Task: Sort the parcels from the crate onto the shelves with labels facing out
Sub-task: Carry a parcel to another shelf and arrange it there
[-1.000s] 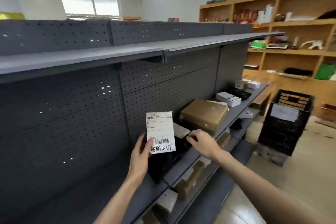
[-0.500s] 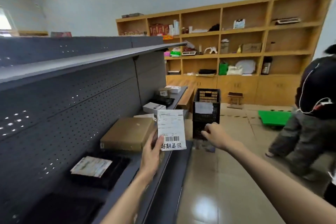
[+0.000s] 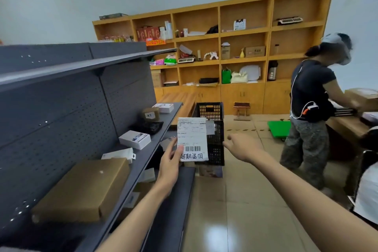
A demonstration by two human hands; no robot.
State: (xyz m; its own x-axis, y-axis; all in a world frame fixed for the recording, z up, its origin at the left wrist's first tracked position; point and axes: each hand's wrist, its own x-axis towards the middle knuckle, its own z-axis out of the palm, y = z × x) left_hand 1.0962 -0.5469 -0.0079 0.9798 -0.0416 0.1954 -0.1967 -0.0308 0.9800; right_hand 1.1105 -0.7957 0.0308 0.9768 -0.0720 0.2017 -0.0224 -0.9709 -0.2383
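My left hand [image 3: 170,166] pinches a white paper shipping label w/ barcode & black handwritten characters [image 3: 192,139] by its lower left corner, thumb on the face, held upright in the air just off the front edge of the grey metal shelf [image 3: 161,129]. My right hand [image 3: 243,147] is stretched fwd, fingers loosely curled, holding nothing, in front of the black slatted plastic crate [image 3: 210,111] on the tiled floor past the shelf's far end. On the shelf: a flat brown cardboard box [image 3: 81,188] at the near end, then a thin white packet [image 3: 118,155], a white carton [image 3: 135,139], a black pouch [image 3: 149,126] & 2 more parcels near the far end.
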